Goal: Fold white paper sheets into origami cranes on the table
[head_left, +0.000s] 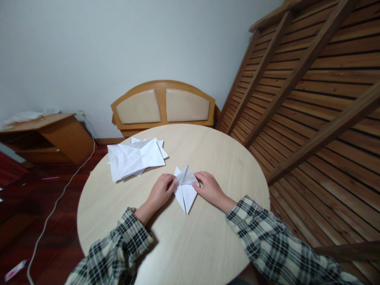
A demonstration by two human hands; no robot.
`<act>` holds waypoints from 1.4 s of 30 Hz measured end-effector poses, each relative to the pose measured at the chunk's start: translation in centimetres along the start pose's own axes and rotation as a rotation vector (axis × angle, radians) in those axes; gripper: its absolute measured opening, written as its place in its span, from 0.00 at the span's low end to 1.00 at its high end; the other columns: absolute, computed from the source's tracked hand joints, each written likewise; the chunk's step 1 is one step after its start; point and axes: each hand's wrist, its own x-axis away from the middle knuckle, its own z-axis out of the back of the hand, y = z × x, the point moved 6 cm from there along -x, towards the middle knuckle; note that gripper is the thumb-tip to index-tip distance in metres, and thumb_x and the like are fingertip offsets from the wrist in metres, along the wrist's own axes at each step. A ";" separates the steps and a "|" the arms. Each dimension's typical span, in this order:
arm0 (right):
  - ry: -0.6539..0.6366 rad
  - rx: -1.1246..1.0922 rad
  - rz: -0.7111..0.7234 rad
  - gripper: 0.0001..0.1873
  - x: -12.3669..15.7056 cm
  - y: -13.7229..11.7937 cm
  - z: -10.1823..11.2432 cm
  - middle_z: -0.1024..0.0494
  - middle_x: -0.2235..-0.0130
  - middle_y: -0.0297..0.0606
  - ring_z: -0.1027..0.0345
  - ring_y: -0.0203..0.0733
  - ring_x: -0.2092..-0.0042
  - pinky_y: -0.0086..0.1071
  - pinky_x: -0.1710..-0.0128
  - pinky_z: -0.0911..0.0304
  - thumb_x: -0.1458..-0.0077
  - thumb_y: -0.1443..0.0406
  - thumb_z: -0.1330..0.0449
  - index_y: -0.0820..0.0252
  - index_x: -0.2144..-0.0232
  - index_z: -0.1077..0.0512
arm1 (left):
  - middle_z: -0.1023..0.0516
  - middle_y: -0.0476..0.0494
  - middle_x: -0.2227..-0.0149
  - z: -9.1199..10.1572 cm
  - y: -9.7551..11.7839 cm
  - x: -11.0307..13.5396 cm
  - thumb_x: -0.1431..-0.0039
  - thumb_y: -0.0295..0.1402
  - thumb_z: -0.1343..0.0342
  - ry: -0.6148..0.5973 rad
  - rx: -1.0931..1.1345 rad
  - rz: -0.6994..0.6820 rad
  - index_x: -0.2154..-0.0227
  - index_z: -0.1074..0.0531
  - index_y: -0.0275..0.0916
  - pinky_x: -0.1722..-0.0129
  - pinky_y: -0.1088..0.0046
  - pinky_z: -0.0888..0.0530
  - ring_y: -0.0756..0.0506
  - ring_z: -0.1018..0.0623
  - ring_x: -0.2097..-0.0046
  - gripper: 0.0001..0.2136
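Observation:
A folded sheet of white paper (185, 194) lies on the round table between my hands. It has a kite-like outline, with a narrow point towards me, a seam down its lower half and a raised flap at the top. My left hand (162, 189) pinches its left corner between thumb and fingers. On the opposite side, my right hand (209, 188) grips the right corner, thumb on top of the paper. Both wrists come out of checked sleeves.
A pile of creased white paper sheets (133, 158) rests at the table's (202, 146) back left. Behind stands a wooden headboard (162, 103). Slatted wood panels (297, 118) lean on the right. A low cabinet (62, 138) and a white cable (63, 190) are at left.

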 end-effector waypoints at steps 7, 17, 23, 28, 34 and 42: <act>-0.026 0.042 0.034 0.05 0.0 0.3 -0.4 0.24 0.67 0.37 0.34 0.45 0.60 0.37 0.57 0.41 0.43 0.66 0.39 0.59 0.71 0.26 | 0.25 0.41 0.67 0.1 0.3 0.0 0.34 0.36 0.52 -0.005 -0.016 0.011 0.71 0.31 0.39 0.59 0.61 0.28 0.41 0.27 0.61 0.11; 0.007 0.029 0.016 0.06 0.0 0.5 -0.3 0.24 0.67 0.38 0.33 0.45 0.61 0.36 0.58 0.41 0.41 0.67 0.41 0.59 0.71 0.27 | 0.26 0.42 0.69 -0.1 1.0 0.1 0.35 0.38 0.52 -0.045 -0.022 -0.016 0.72 0.32 0.40 0.61 0.62 0.29 0.41 0.27 0.63 0.12; 0.029 -0.033 0.019 0.16 0.0 0.0 0.3 0.26 0.71 0.36 0.33 0.43 0.64 0.35 0.61 0.41 0.33 0.61 0.49 0.57 0.74 0.31 | 0.28 0.43 0.70 -0.1 0.6 0.1 0.35 0.37 0.52 -0.029 -0.047 -0.002 0.74 0.34 0.40 0.63 0.63 0.30 0.42 0.28 0.63 0.12; 0.092 -0.170 0.010 0.18 0.1 0.0 1.0 0.25 0.66 0.37 0.31 0.43 0.61 0.36 0.58 0.39 0.30 0.61 0.57 0.56 0.67 0.31 | 0.28 0.43 0.71 0.4 -0.2 0.0 0.36 0.36 0.51 0.022 -0.079 0.078 0.74 0.35 0.41 0.65 0.63 0.31 0.41 0.28 0.65 0.10; 0.085 -0.171 0.005 0.11 0.2 0.2 0.8 0.23 0.63 0.37 0.31 0.43 0.60 0.36 0.57 0.39 0.32 0.65 0.51 0.56 0.61 0.29 | 0.30 0.44 0.72 0.7 -0.5 0.2 0.37 0.36 0.51 0.042 -0.061 0.115 0.75 0.37 0.42 0.66 0.65 0.33 0.42 0.29 0.67 0.11; 0.042 -0.122 0.069 0.08 0.1 -0.4 0.3 0.23 0.61 0.39 0.32 0.45 0.57 0.39 0.54 0.39 0.35 0.68 0.46 0.59 0.61 0.27 | 0.30 0.44 0.72 0.5 -0.5 0.1 0.38 0.35 0.51 0.025 -0.085 0.140 0.75 0.37 0.41 0.65 0.66 0.34 0.42 0.29 0.66 0.10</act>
